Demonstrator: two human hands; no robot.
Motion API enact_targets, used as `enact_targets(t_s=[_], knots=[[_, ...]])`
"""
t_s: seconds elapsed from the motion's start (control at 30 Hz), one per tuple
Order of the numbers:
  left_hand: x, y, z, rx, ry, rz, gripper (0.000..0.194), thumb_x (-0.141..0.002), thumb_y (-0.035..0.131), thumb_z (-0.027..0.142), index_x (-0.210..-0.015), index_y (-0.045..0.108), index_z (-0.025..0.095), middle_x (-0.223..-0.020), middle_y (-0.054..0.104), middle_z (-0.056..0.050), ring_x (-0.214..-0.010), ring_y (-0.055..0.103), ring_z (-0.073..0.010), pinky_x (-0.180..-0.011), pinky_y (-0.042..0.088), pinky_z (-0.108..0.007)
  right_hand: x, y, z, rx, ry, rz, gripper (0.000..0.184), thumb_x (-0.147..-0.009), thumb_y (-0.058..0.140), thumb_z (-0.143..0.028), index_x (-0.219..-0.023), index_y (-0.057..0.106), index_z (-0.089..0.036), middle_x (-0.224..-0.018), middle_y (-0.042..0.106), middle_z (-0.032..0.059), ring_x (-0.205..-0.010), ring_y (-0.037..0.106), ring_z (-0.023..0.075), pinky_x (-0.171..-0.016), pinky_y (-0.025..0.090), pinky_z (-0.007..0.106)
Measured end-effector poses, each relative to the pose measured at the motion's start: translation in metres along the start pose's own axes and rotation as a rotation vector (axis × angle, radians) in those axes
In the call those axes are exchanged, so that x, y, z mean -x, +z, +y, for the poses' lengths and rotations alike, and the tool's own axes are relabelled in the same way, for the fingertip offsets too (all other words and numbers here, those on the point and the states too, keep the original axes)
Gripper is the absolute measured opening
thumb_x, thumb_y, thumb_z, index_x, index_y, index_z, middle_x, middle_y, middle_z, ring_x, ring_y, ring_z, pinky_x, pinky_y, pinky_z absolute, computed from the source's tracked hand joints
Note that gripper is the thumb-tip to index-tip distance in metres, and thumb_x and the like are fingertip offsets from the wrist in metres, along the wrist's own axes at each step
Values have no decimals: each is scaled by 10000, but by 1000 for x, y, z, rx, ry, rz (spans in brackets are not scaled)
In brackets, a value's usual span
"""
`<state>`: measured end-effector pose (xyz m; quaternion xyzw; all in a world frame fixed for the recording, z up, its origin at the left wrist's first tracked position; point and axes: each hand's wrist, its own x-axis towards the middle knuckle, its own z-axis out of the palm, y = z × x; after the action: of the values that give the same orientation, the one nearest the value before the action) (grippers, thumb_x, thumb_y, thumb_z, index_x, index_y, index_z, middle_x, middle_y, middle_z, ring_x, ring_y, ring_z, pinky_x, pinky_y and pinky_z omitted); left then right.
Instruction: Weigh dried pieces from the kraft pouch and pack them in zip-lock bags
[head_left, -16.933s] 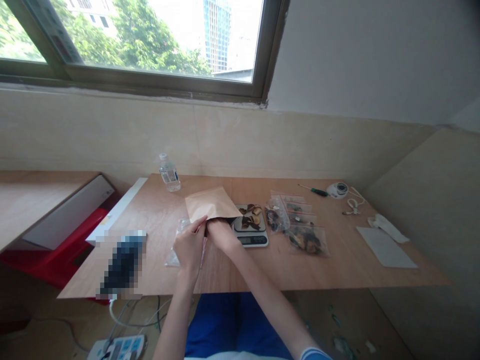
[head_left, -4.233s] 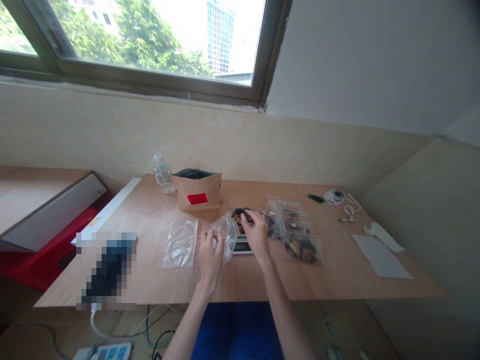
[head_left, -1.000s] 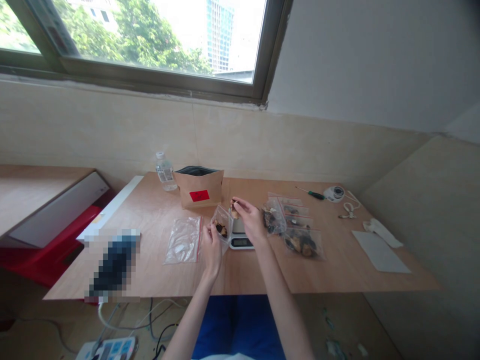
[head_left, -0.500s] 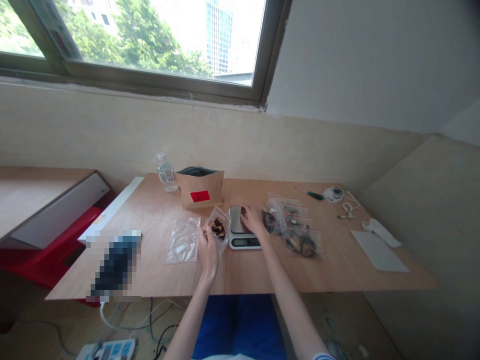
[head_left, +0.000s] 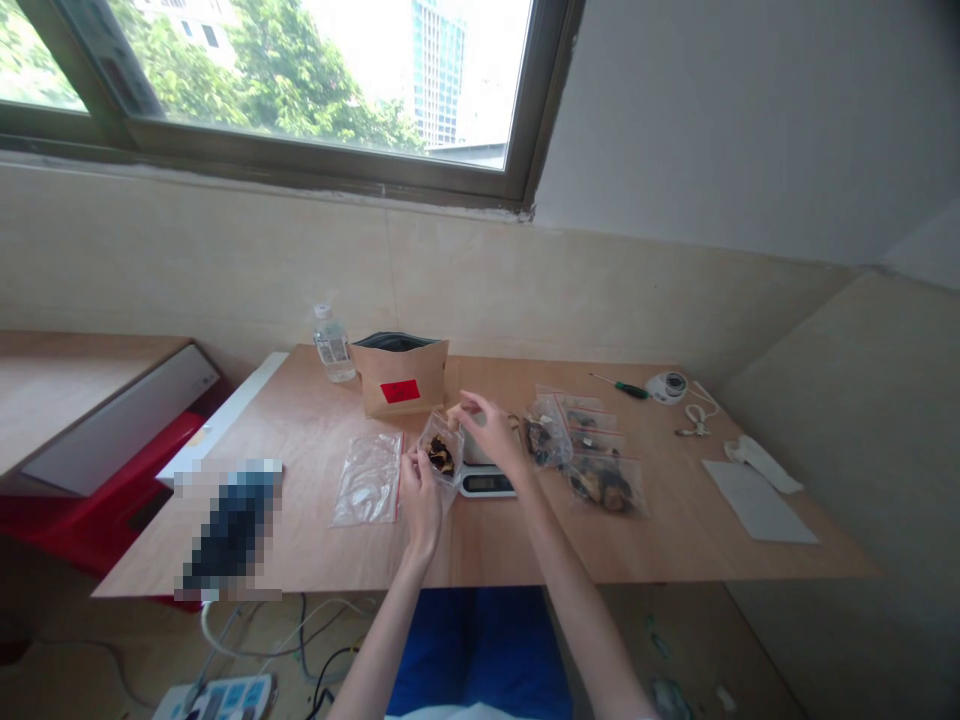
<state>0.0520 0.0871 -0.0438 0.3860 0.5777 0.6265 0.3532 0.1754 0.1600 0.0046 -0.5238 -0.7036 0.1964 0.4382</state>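
My left hand (head_left: 421, 490) grips a small clear plastic bag (head_left: 448, 487), its mouth spread wide, with dark brown and pale dried slices (head_left: 439, 455) inside. My right hand (head_left: 489, 428) pinches a pale dried slice (head_left: 454, 416) at the bag's mouth. Beneath the right hand is a white kitchen scale (head_left: 487, 484); part of its metal plate is hidden, and a bit of slice shows at its right edge. Left of the held bag lie flat clear zip bags (head_left: 366, 482). Behind stands an open brown paper pouch (head_left: 399, 380) with a red label.
Several filled zip bags (head_left: 606, 486) lie right of the scale. A water bottle (head_left: 333, 346) stands beside the pouch. Farther right are a screwdriver (head_left: 628, 389), a white dome camera (head_left: 667, 387) with cable, and white paper (head_left: 759, 502). A blurred dark object (head_left: 231, 528) lies at the left front.
The paper pouch, earlier in my hands, now stands upright at the back. Slices went from the scale into the bag. My right hand just moved left from the scale with another slice.
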Motion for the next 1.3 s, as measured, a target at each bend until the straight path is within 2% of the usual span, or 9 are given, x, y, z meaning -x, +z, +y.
enact_targets(t_s=[0.1, 0.23, 0.43, 0.57, 0.7, 0.8, 0.87, 1.1, 1.3], knots=[[1, -1, 3, -40, -18, 19, 306, -868, 406, 472, -855, 543, 199, -889, 631, -42, -928, 583, -206, -840, 424, -333, 1, -2, 14, 87, -18, 16, 344, -894, 445, -376, -1157, 589, -205, -1114, 639, 81, -1043, 554, 207, -946, 382, 363], [0, -4, 5, -41, -20, 19, 321, -869, 403, 477, -922, 550, 197, -911, 629, -44, -918, 580, -207, -844, 417, -333, 14, -7, 62, 392, 108, 77, 331, -835, 509, -240, -1139, 595, -144, -1200, 555, 163, -1153, 456, 282, -983, 327, 451], [0, -5, 2, 1, 0, 14, 326, -872, 405, 469, -952, 557, 192, -1043, 629, -66, -1000, 573, -210, -874, 414, -334, 29, -13, 95, 429, 153, 32, 261, -824, 451, -145, -987, 653, -123, -991, 615, 153, -974, 549, 252, -881, 406, 391], [3, -3, 3, -2, 23, -4, 292, -884, 397, 450, -898, 543, 197, -1133, 608, -75, -1093, 538, -211, -954, 366, -358, 22, -18, 76, 399, 128, 47, 237, -852, 450, -213, -902, 669, -136, -890, 651, 117, -883, 575, 228, -832, 428, 357], [4, -3, 4, 13, 42, -28, 295, -892, 387, 450, -904, 539, 197, -1198, 581, -84, -1170, 495, -211, -993, 342, -357, 18, -27, 25, 99, 99, 57, 259, -840, 512, -353, -931, 667, -166, -838, 680, 61, -725, 593, 173, -698, 458, 283], [4, -4, 4, 30, 43, -35, 327, -895, 386, 452, -1017, 552, 197, -1227, 565, -90, -1197, 479, -212, -1006, 339, -362, 22, -36, -17, -130, 17, -165, 315, -828, 542, -410, -1044, 649, -207, -930, 687, 35, -790, 609, 158, -734, 465, 264], [4, -4, 5, 63, 47, -26, 353, -899, 379, 450, -1087, 541, 199, -1241, 559, -93, -1194, 486, -213, -1006, 348, -371, 26, -42, -35, -175, 7, -211, 331, -834, 537, -415, -1085, 637, -224, -974, 678, 32, -831, 607, 155, -774, 463, 270], [1, -9, 9, 120, 83, 30, 354, -894, 392, 448, -1095, 544, 201, -1258, 554, -97, -1211, 483, -215, -1023, 345, -375, 52, -38, -31, -155, 105, -142, 330, -869, 486, -405, -1115, 617, -227, -1110, 629, 69, -953, 595, 176, -882, 444, 319], [7, -7, 9, 168, 14, 33, 368, -884, 388, 474, -1100, 529, 212, -1256, 554, -97, -1243, 454, -226, -1017, 360, -382, 94, -7, -30, -309, 277, -231, 866, -672, 717, -444, -1404, 300, -246, -1382, 441, 135, -1141, 545, 234, -913, 465, 372]])
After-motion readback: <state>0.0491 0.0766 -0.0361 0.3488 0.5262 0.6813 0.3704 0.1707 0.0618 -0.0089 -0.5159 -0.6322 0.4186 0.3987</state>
